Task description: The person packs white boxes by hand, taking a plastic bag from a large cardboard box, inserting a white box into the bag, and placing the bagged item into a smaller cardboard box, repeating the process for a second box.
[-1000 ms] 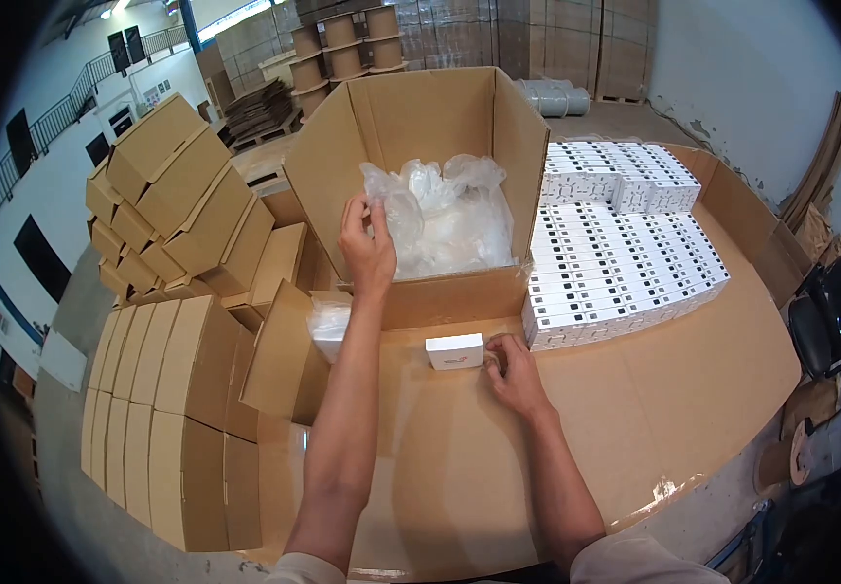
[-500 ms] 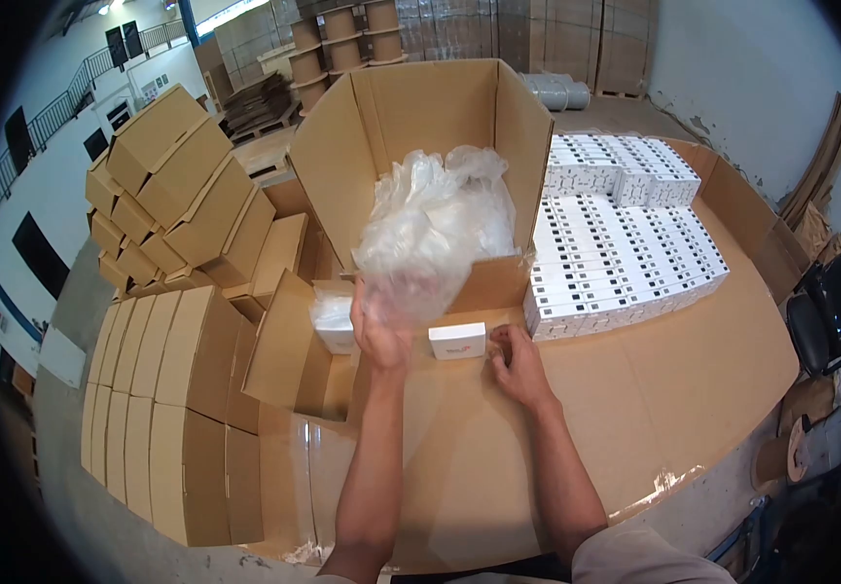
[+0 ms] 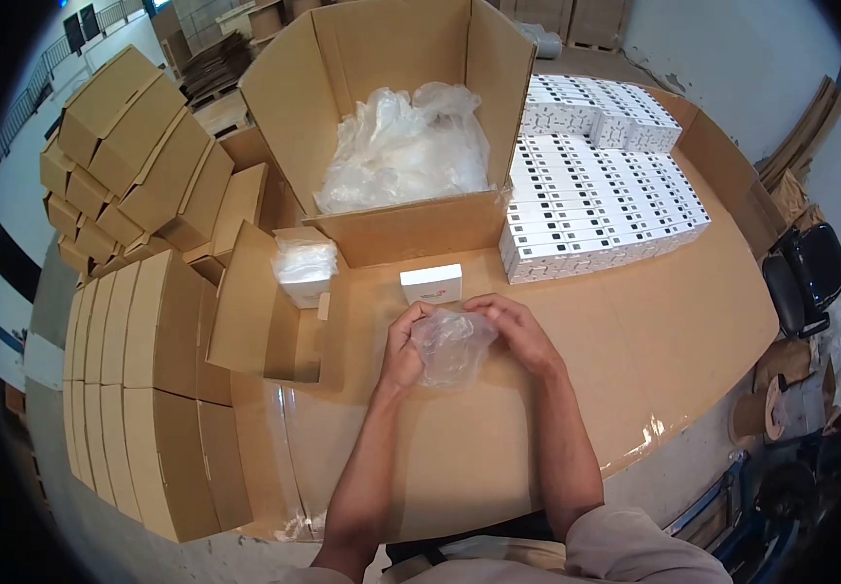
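Observation:
A clear plastic bag (image 3: 453,350) is stretched between my two hands above the cardboard-covered table. My left hand (image 3: 405,346) grips its left edge, and my right hand (image 3: 518,333) pinches the upper right edge. Just beyond them a small white box (image 3: 431,284) with a little red mark stands on the table. To the left, an open brown carton (image 3: 255,302) contains white boxes in clear bags (image 3: 304,268). Behind the single white box is a large open carton (image 3: 411,234) heaped with loose clear plastic bags (image 3: 406,151).
Rows of white boxes (image 3: 600,204) with dark square labels are stacked at the right rear. Brown cartons (image 3: 138,341) are piled along the left side. A black chair (image 3: 807,277) stands past the table's right edge.
My left hand has brought the plastic bag down and nearer from the large carton. My right hand has left the white box's side and now grips the bag too. The view has tilted down.

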Demonstrator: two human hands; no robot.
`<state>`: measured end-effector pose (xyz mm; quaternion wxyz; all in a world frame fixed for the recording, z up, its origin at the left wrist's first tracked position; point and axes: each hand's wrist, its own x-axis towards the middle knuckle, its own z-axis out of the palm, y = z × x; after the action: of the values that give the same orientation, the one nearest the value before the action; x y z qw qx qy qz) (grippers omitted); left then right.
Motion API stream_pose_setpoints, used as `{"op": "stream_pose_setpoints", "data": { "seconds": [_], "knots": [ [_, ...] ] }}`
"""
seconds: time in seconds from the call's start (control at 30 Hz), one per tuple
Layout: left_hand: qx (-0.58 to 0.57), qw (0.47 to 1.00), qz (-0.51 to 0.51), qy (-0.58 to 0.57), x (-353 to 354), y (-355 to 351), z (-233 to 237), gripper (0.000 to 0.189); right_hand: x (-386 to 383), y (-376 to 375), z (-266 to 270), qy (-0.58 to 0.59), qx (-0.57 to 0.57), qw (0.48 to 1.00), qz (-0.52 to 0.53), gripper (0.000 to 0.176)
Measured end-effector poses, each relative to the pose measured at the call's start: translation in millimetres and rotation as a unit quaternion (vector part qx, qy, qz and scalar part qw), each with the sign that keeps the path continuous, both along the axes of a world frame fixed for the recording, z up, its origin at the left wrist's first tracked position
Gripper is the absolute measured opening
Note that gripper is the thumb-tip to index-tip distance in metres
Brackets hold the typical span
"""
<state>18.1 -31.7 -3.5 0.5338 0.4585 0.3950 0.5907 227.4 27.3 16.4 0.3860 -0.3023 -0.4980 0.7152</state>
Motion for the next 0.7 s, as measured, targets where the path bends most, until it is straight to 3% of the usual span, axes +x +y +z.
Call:
{"op": "stream_pose_setpoints", "data": {
  "seconds": [0.07, 0.17, 0.3, 0.4, 0.5, 0.7],
  "knots": [
    [-0.034, 0.999, 0.005, 0.017, 0.5, 3.1, 11.6, 0.012, -1.6, -4.4, 10.4, -0.064, 0.073, 0.994, 0.048, 0.021],
    [-0.054, 0.997, 0.036, -0.032, -2.1, 4.3, 7.3, 0.018, 3.0, 9.7, -3.6, -0.130, 0.033, 0.986, 0.098, 0.019],
    [-0.048, 0.968, 0.031, -0.244, -4.0, 3.8, 30.3, 0.027, -7.6, 8.5, 1.4, -0.005, 0.086, 0.995, -0.041, 0.012],
    [0.007, 0.976, 0.028, -0.215, 6.7, 0.1, 18.4, 0.033, -14.8, 10.2, 4.1, 0.053, 0.068, 0.993, -0.077, 0.010],
    [0.025, 0.994, 0.059, -0.089, 14.2, -1.8, 8.5, 0.033, -15.1, 11.1, 4.3, 0.062, 0.071, 0.992, -0.081, 0.013],
    [0.017, 0.979, 0.153, -0.132, 14.9, 1.0, 2.4, 0.022, -8.7, 15.2, -2.0, 0.063, 0.088, 0.993, -0.047, 0.018]
  ]
}}
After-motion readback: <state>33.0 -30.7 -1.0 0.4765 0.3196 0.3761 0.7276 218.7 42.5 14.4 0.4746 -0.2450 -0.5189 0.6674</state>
